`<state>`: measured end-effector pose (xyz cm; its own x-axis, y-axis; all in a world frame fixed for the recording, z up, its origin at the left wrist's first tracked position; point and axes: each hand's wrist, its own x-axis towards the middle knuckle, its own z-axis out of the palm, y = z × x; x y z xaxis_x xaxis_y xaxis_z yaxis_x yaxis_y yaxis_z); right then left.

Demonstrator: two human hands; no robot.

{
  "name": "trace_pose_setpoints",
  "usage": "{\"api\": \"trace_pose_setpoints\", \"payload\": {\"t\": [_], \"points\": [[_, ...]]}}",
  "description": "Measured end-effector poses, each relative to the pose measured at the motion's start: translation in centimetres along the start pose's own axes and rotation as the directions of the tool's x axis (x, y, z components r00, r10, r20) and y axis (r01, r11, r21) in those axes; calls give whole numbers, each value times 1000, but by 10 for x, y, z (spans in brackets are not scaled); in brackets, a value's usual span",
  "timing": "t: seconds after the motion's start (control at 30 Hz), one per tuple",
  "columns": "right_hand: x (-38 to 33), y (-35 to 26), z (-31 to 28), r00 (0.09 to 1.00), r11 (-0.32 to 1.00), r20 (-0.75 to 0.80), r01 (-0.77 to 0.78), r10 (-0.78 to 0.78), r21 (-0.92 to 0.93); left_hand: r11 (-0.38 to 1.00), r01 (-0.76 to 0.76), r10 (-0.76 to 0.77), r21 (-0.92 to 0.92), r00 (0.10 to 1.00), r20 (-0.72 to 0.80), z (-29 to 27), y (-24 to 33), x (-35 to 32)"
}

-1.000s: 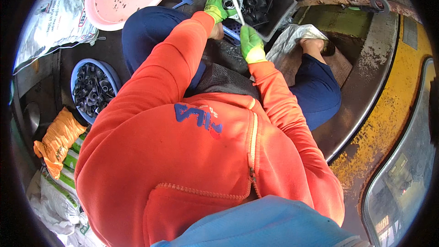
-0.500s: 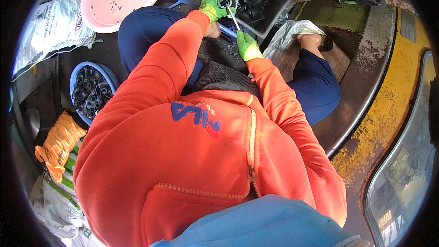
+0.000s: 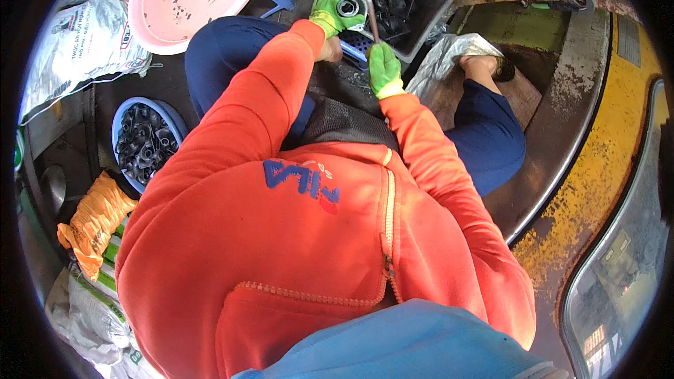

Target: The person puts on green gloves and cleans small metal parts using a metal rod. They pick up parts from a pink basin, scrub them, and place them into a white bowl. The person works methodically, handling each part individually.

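The green-gloved right hand [image 3: 383,70] dropped away from the small round metal ring [image 3: 347,7], drawing the bent metal rod [image 3: 369,10] upright beside it.

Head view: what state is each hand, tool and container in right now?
Left hand: gloved, gripping a round metal part.
Right hand: gloved, closed on a bent metal tool.
Blue basket: filled with dark parts.
Pink basin: nearly empty, one dark piece inside.
Grey crate: open, holding dark parts.
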<state>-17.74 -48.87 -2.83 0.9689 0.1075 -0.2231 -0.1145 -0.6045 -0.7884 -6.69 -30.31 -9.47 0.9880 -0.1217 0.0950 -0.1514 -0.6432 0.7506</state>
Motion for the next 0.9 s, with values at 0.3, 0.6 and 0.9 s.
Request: {"api": "trace_pose_setpoints", "payload": {"t": [0.3,0.6,0.9], "points": [[-7,-2,0,997,996,-2,-83,83,-14,1000,12,-12,-7,1000,10,0,-2,-1],[-57,-108,-132,997,782,-17,-51,78,622,991,36,-51,-129,992,-116,-50,56,71],[-81,-93,-161,863,-7,320,-345,390,939,877,114,-231,467,951,203,-90,56,164]]}}
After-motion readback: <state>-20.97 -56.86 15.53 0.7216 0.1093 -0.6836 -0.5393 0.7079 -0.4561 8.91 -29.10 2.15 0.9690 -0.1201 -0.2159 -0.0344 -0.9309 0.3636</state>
